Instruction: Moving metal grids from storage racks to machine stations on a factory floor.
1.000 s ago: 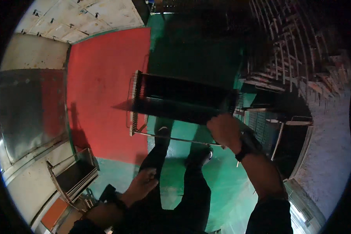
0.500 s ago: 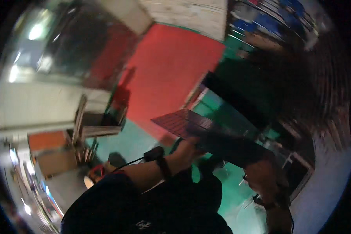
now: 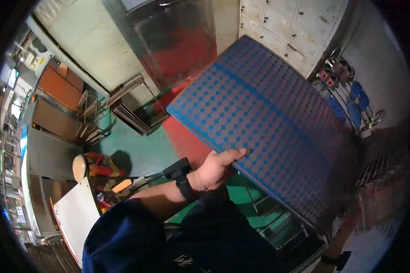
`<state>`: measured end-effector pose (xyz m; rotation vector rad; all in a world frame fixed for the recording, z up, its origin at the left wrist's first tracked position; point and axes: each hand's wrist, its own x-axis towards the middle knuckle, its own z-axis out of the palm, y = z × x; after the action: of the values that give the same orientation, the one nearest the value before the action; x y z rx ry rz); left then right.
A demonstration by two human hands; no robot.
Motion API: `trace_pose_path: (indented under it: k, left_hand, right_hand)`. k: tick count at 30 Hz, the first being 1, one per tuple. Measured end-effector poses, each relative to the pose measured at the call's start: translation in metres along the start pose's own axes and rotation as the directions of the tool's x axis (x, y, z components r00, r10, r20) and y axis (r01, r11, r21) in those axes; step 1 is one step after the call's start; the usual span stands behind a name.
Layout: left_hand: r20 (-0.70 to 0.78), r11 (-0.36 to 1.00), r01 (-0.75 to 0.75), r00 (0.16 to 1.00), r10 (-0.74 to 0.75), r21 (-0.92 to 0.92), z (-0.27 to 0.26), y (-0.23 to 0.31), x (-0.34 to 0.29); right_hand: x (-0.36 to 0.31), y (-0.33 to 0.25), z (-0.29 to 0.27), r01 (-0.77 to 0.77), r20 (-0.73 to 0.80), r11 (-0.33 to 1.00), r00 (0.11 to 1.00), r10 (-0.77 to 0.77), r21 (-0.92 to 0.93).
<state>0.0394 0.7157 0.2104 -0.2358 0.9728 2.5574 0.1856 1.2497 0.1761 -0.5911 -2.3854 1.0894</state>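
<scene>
A large thin rectangular panel (image 3: 264, 118), blue with rows of grey-brown round spots and a plain blue strip across it, slants before me. My left hand (image 3: 218, 168) is closed on its near edge, thumb on the patterned face and fingers underneath. A black band with a small box (image 3: 179, 172) sits on the left wrist. At the lower right my right forearm (image 3: 344, 236) reaches up toward the panel's dark, blurred right end. Shadow and blur hide my right hand's fingers, so its grip does not show.
Slotted racks (image 3: 134, 113) holding thin boards stand on the green floor (image 3: 155, 152) at left. White lockers (image 3: 291, 27) and a metal door (image 3: 177, 45) are behind. A blue-seated metal frame (image 3: 357, 98) stands right; a white board (image 3: 77, 216) lies near left.
The panel has come up, and its spotted face now fills much of the view. The view has swung round, bringing the lockers and racks into sharper sight. My left hand keeps its hold.
</scene>
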Motion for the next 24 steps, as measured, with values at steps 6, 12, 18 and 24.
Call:
trace_pose_path:
  k: [6,12,18,24]
  left_hand:
    - [0.128,0.998,-0.068,0.989,0.068,-0.004,0.015,0.015,-0.015]
    - [0.29,0.965,-0.234,0.937,0.192,0.117,0.023,0.036,-0.012]
    - [0.315,0.948,-0.276,0.924,0.216,0.16,0.038,0.04,-0.003]
    - [0.227,0.956,-0.257,0.948,0.222,0.139,0.033,0.031,0.0]
  right_hand:
    - [0.004,0.031,-0.037,0.301,-0.005,0.9,0.948,-0.319,-0.315]
    - [-0.032,-0.108,-0.011,-0.27,0.267,0.535,0.96,0.085,0.8]
    - [-0.052,-0.146,-0.022,-0.101,0.055,0.588,0.994,0.096,0.803]
    - [-0.062,-0.148,-0.038,-0.069,0.022,0.699,0.997,0.076,0.712]
